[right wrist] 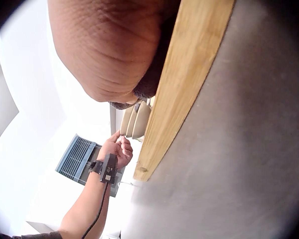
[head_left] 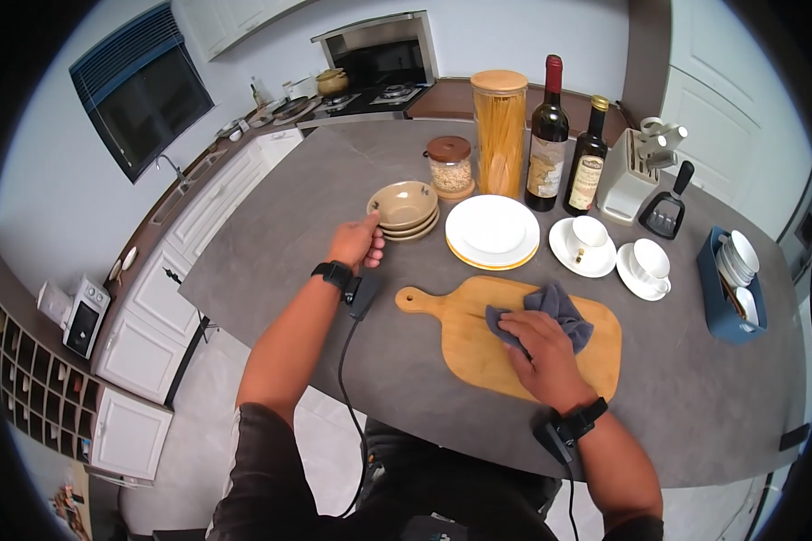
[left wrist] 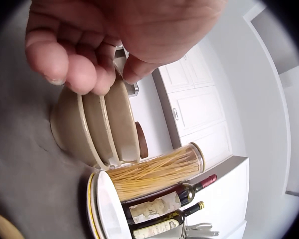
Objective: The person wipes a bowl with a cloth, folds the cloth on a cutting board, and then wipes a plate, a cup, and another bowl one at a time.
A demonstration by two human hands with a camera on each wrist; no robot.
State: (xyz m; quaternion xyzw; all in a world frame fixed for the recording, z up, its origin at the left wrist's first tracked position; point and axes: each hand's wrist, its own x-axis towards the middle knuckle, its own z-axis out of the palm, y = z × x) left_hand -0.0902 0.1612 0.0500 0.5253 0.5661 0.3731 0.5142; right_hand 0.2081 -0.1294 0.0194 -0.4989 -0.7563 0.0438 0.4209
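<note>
My left hand (head_left: 359,243) pinches the near left rim of the top bowl in a stack of three beige bowls (head_left: 406,206). In the left wrist view its thumb and index finger meet at the rim of the bowls (left wrist: 87,127), with the other fingers curled beside them. My right hand (head_left: 543,353) lies palm down over a crumpled dark grey cloth (head_left: 561,311), fingers stretched across it. Under the cloth is a wooden cutting board (head_left: 478,361) with its handle to the left. The right wrist view shows the board's edge (right wrist: 182,89) with the palm close over it.
Behind the board stand stacked white plates (head_left: 492,225), two cups on saucers (head_left: 586,236), an oat jar (head_left: 448,167) and a spaghetti jar (head_left: 500,135). Two dark bottles (head_left: 548,149), a knife block (head_left: 630,180), a black spatula (head_left: 666,209) and a blue bin of dishes (head_left: 733,316) stand rightward.
</note>
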